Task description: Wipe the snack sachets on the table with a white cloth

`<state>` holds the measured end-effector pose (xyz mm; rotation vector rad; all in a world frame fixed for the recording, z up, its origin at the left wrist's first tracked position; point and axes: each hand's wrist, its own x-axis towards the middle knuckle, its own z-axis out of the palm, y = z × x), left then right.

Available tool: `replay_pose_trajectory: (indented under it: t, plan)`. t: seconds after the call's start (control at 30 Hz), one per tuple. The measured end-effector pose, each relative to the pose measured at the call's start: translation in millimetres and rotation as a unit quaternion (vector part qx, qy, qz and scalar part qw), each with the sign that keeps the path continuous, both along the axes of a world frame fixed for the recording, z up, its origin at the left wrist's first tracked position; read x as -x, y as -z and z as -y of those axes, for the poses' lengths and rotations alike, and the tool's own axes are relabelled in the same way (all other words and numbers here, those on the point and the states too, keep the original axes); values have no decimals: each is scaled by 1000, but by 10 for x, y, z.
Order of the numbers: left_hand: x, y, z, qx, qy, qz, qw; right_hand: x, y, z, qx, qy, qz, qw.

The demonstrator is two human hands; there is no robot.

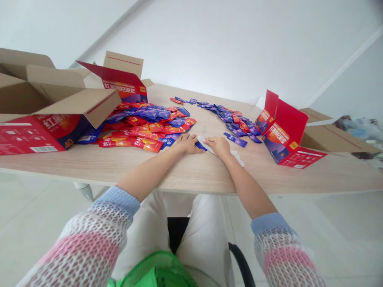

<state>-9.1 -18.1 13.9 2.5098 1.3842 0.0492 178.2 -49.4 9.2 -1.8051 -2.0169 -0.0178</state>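
Nearest the lens, a bright green mesh bag (157, 271) rests on a lap of white trousers (143, 227), with a curved black chair arm (242, 265) just beside it and pink-and-blue open-knit sleeves (89, 243) reaching forward to a pale wood-grain table (191, 183). Near the table's front edge, the left hand (188, 143) and the right hand (220, 146) lie close together around a small purple foil sachet (200, 146) and a thin white paper strip (229, 154) (the fingers hide much of both), so whether either hand is pinching or only resting cannot be told. Just left of the left hand spreads a large heap of red and purple foil sachets (146, 123); beyond the right hand runs a looser trail of purple and red foil sachets (236, 121). Farther left of the hands stand a large red-and-kraft cardboard carton (38, 131) and a smaller red-and-kraft carton (122, 79), flaps up; right of them stands a third red-and-kraft carton (287, 131), its flaps also open. Most sachets lie loose on the table, and only bare brown cardboard shows inside the visible parts of the cartons.
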Motion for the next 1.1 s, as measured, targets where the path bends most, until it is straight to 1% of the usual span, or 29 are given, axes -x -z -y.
replay_pose_trajectory:
  t: [0.13, 0.23, 0.3, 0.37, 0.47, 0.57, 0.63, 0.73, 0.8, 0.87, 0.9, 0.97, 1.03, 1.1]
  plan:
    - [5, -4, 24, -3, -1, 6, 1000, -89, 21, -59, -13, 105, 28, 994]
    - [16, -22, 48, -1, -3, 6, 1000, -150, 21, -97, -5, 171, 39, 985]
    - [23, -32, 56, 0, -1, 5, 1000, -195, 15, -115, 4, 201, 40, 979]
    - [26, -39, 60, 1, -1, 2, 1000, -241, 10, -123, 1, 210, 32, 977]
    - [22, -46, 67, 2, 1, -2, 1000, -295, 10, -110, -34, 197, -4, 980]
    - [17, -45, 66, 2, 6, -4, 1000, -290, 17, -72, -74, 159, -54, 983]
    - [16, -33, 52, 4, 9, -8, 1000, -235, 17, -34, -91, 100, -92, 986]
    - [19, 6, 19, -6, 15, -8, 1000, -85, 7, 42, -113, -35, -147, 982]
    - [20, 33, -2, -25, 12, 4, 1000, 26, -6, 97, -113, -115, -153, 975]
    - [19, 49, -16, -40, 6, 15, 999, 111, -21, 143, -90, -150, -124, 977]
    - [17, 52, -20, -42, 4, 15, 999, 137, -29, 158, -74, -151, -99, 981]
    - [11, 51, -28, -41, 0, 8, 999, 148, -43, 168, -38, -134, -45, 989]
    - [1, 52, -39, -39, -4, 3, 999, 113, -49, 152, -9, -94, -6, 996]
    - [-7, 58, -56, -38, -7, 5, 999, 47, -49, 121, 9, -32, 9, 999]
